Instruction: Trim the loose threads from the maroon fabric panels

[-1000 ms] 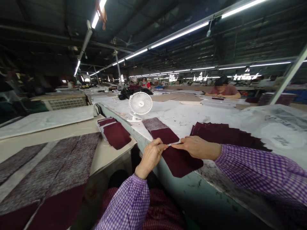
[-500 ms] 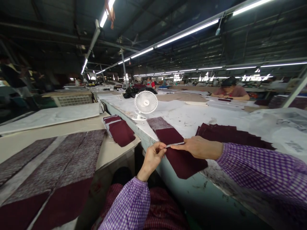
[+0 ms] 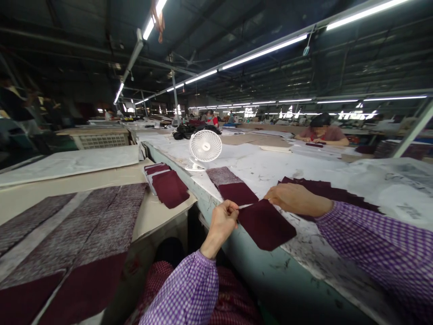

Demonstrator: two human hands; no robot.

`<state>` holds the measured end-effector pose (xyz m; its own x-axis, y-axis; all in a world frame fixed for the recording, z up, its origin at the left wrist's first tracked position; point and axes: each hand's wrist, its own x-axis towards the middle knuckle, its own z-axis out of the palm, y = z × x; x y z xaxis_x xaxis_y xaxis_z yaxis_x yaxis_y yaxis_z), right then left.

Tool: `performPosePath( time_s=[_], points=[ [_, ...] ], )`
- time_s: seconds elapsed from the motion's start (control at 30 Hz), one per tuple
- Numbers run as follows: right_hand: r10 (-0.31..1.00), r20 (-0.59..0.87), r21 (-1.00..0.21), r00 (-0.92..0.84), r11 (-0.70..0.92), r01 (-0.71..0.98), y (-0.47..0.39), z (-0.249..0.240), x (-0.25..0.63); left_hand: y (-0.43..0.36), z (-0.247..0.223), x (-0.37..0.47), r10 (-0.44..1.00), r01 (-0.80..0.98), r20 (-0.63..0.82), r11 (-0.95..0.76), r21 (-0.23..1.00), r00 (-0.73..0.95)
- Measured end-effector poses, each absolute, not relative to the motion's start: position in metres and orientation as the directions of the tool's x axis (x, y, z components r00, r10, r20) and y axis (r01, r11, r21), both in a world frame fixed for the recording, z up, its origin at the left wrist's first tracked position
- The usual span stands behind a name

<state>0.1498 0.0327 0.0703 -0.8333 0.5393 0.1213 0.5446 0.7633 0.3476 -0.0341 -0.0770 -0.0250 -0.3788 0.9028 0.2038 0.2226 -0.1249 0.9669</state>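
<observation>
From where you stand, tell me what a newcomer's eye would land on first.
Probably the white fan, bright on the pale tabletop just beyond the hands. Next, the dark maroon piece at the table's near edge, its upper edge held between the left hand and the right hand. Overhead, glowing tube lights run in lines under the dark roof.

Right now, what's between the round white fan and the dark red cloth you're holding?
The head view shows a fabric piece, speckled grey and dark red, between the fan and cloth.
</observation>
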Motion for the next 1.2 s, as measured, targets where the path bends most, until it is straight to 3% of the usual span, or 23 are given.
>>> performPosePath(
  time_s=[0.1, 0.23, 0.33, 0.43, 0.5, 0.7, 0.8, 1.2],
  points=[
    [0.604, 0.243, 0.285, -0.759, 0.703, 0.651, 0.038, 0.074, 0.151, -0.077, -0.022, -0.032, 0.882, 0.318, 0.254, -0.127, 0.940, -0.397],
    [0.287, 0.233, 0.053, -0.929, 0.950, 0.306, 0.021, 0.058, 0.137, -0.077, -0.021, -0.032, 0.866, 0.387, 0.291, -0.125, 0.913, -0.407],
    [0.225, 0.225, -0.027, -0.948, 0.974, 0.225, 0.005, 0.036, 0.127, -0.080, -0.025, -0.038, 0.902, 0.247, 0.237, -0.153, 0.957, -0.360],
    [0.258, 0.221, -0.018, -0.941, 0.965, 0.261, -0.002, 0.025, 0.125, -0.083, -0.028, -0.048, 0.943, 0.031, 0.175, -0.174, 0.984, -0.284],
    [0.262, 0.217, -0.005, -0.940, 0.964, 0.267, -0.003, 0.024, 0.126, -0.084, -0.029, -0.052, 0.934, -0.005, 0.201, -0.212, 0.977, -0.294],
    [0.271, 0.205, 0.043, -0.940, 0.957, 0.286, -0.006, 0.029, 0.126, -0.082, -0.025, -0.044, 0.842, 0.440, 0.415, -0.245, 0.864, -0.345],
    [0.251, 0.212, 0.055, -0.944, 0.962, 0.268, -0.007, 0.029, 0.125, -0.082, -0.026, -0.041, 0.810, 0.530, 0.448, -0.207, 0.822, -0.379],
    [0.202, 0.142, 0.044, -0.969, 0.977, 0.210, -0.001, 0.032, 0.124, -0.079, -0.044, -0.050, 0.859, 0.219, 0.378, -0.318, 0.922, -0.346]
  ],
)
